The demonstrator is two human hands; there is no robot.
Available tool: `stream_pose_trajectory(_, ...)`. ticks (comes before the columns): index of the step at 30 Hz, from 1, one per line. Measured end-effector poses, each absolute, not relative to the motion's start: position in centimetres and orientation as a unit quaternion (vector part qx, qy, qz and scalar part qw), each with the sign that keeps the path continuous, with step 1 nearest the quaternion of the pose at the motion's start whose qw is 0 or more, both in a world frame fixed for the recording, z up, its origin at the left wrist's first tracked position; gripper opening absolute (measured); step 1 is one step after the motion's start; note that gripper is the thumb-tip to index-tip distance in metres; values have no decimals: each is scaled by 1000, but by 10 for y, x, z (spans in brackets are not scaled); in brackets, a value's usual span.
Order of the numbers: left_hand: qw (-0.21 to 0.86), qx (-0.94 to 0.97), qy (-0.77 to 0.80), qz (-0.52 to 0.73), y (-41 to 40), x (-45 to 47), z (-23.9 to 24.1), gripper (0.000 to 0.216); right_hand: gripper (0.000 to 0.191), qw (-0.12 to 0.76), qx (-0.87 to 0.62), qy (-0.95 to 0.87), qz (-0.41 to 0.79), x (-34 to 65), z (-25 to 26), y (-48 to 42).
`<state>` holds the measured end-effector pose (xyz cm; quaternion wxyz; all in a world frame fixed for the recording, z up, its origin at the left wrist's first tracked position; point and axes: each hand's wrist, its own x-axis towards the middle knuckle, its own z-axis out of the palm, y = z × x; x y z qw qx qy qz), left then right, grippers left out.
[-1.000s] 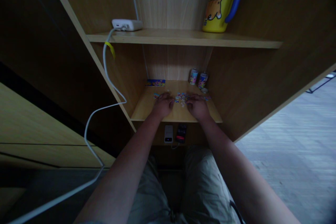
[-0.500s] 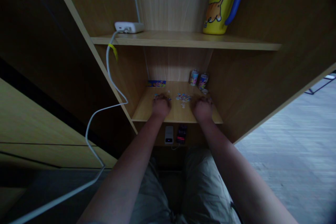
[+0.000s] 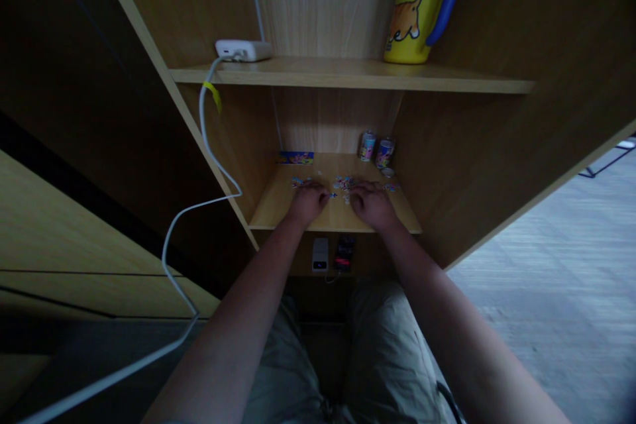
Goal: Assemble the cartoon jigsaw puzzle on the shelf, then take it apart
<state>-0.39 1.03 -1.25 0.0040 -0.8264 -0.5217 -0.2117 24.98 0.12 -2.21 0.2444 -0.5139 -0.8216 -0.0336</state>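
On the lower shelf board point(image 3: 278, 209) lies a small pile of colourful pieces that look like jigsaw puzzle pieces point(image 3: 342, 182). My left hand point(image 3: 309, 202) is closed just left of the pile, with a small puzzle piece point(image 3: 332, 195) at its fingertips. Beside it, partly covered by that hand, is another group of pieces point(image 3: 299, 181). My right hand point(image 3: 372, 204) reaches the right edge of the pile, its fingers curled together; what they pinch is hidden. More pieces point(image 3: 390, 187) lie just beyond my right hand.
Two small printed cans point(image 3: 368, 146) and a round lid point(image 3: 387, 173) stand at the back right. A blue printed card point(image 3: 297, 158) is at the back left. Above are a white power bank point(image 3: 243, 50) with a cable and a yellow-blue mug point(image 3: 410, 20). Two devices point(image 3: 320, 255) sit below.
My right hand has moved left from the board's right side to the pile, uncovering pieces on the right. My left hand has shifted slightly right, and a piece now shows at its fingertips.
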Motion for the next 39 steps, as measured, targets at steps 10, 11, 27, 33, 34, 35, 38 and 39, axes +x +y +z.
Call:
stream_pose_trajectory(10,-15,-853,-455,-256,7,-3,-10,11,40,242,-410,-879,-8,249,-34,6)
stream_pose_trajectory(11,-13,-850,-460,-257,7,-2,-10,13,40,242,-409,-880,-7,250,-35,7)
stream_pose_trajectory(27,3,-803,-529,-273,4,-2,-15,18,31,298,-461,-836,-7,252,-31,6)
stream_pose_trajectory(33,-27,-842,-461,-279,9,-6,-17,11,25,285,-468,-836,-6,252,-30,8)
stream_pose_trajectory(34,-29,-842,-458,-283,9,-6,-17,10,24,281,-470,-837,-7,252,-29,8)
stream_pose_trajectory(35,-30,-841,-457,-286,9,-6,-17,10,23,278,-472,-837,-8,251,-29,7)
stream_pose_trajectory(38,-29,-838,-460,-293,9,-6,-17,8,24,266,-491,-829,-16,250,-27,5)
stream_pose_trajectory(39,-28,-836,-462,-294,9,-6,-17,7,25,262,-504,-823,-20,250,-27,5)
